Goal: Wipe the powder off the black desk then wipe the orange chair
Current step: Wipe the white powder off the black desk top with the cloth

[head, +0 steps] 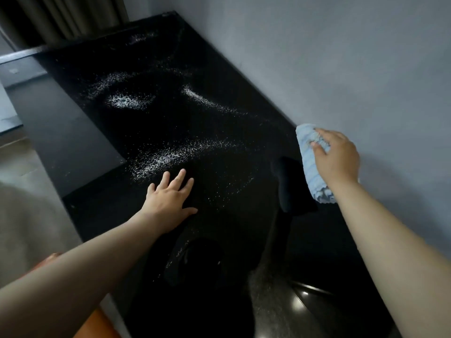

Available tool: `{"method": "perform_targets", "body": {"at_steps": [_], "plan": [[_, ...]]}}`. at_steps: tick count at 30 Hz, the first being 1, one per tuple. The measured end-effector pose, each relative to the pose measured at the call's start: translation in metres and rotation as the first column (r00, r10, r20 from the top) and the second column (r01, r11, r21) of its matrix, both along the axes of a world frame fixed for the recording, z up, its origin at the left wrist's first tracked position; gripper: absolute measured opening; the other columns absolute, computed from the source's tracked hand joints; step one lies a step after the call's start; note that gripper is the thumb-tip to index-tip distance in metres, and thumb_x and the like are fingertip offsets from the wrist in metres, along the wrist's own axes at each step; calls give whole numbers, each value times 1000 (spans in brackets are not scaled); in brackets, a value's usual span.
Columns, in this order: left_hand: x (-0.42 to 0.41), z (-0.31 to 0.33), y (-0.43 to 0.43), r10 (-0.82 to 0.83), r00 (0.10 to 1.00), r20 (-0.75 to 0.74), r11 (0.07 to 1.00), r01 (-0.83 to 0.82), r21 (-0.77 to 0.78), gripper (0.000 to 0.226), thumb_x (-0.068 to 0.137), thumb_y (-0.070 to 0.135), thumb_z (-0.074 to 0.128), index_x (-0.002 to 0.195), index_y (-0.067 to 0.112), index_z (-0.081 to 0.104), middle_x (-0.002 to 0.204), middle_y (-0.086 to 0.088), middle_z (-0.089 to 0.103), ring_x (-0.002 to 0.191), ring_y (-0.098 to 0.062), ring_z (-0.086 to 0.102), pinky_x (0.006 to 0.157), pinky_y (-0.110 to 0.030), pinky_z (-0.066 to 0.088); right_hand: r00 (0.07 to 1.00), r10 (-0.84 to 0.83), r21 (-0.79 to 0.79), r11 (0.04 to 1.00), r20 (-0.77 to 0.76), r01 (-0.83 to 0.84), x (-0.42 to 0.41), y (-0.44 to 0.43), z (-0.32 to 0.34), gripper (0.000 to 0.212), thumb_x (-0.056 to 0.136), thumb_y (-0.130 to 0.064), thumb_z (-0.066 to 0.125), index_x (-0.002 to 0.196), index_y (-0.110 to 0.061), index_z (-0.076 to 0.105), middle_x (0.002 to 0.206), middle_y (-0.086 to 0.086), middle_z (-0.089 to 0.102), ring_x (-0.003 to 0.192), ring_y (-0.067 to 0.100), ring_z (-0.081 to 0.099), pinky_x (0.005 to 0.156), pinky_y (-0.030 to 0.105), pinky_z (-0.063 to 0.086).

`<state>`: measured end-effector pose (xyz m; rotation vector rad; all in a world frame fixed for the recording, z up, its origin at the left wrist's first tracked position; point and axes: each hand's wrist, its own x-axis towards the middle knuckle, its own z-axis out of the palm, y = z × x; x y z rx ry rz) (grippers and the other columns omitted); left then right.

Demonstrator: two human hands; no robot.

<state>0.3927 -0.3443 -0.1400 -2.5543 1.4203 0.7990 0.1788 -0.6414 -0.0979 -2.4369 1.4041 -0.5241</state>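
The glossy black desk (244,228) runs away from me along the wall. White powder (156,162) is scattered over it in streaks and patches, thickest at the centre and mid-left. My left hand (168,198) lies flat on the desk, fingers spread, just below one powder patch. My right hand (338,157) grips a folded light blue cloth (310,167), held above the desk's right edge near the wall. A sliver of the orange chair (97,323) shows at the bottom left.
A grey wall (341,69) borders the desk on the right. A lower dark surface (61,142) adjoins the desk on the left. Curtains (68,15) hang at the far end. A dark round object (312,298) sits at the near right.
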Motion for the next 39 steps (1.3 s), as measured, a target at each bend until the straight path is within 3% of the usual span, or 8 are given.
{"method": "perform_targets", "body": {"at_steps": [6,14,18,23,28,39], "plan": [[-4,-12,3,22,998,62,1000,-21,-17,81,92,60,43,153,35,-3,159,9,-21,147,-27,-16,118,-53,6,998,-2,-21,1000,-68,0,18,-46,-23,37,92,-25,58,129,-19,61,130,7,59,112,36,56,96,39,42],[-5,-16,5,36,999,37,999,-36,-13,81,93,59,41,151,36,-11,155,11,-29,145,-25,-24,117,-54,-1,992,10,-13,1000,-123,-12,47,-56,-57,39,94,-22,55,132,-13,57,129,15,59,113,40,53,97,40,38],[-6,-14,4,28,999,40,1000,-28,-4,80,93,59,40,150,36,-12,155,10,-29,145,-26,-24,117,-54,-1,959,52,-20,998,-278,-59,53,-51,-52,40,97,-24,49,135,-12,53,133,16,56,114,40,52,99,39,34],[-5,-16,4,38,999,33,999,-38,-13,81,92,60,41,151,36,-9,156,10,-27,145,-27,-23,117,-55,-1,936,128,-29,989,-328,-145,53,-27,-48,37,98,-24,48,134,-17,54,137,11,54,119,36,50,102,38,30],[-4,-16,4,41,999,22,999,-41,-22,81,92,60,42,151,37,-8,157,10,-26,145,-27,-22,116,-55,-1,929,162,-7,985,-334,-174,57,5,-51,40,95,-34,41,131,-26,54,136,-1,55,121,32,49,96,40,41],[0,-9,7,46,996,-79,996,-51,-68,83,90,57,51,152,37,0,159,8,-22,146,-27,-19,116,-55,-3,914,220,7,973,-340,-232,61,96,-54,40,97,-30,48,136,-23,52,135,-4,55,117,29,42,91,37,44]]}}
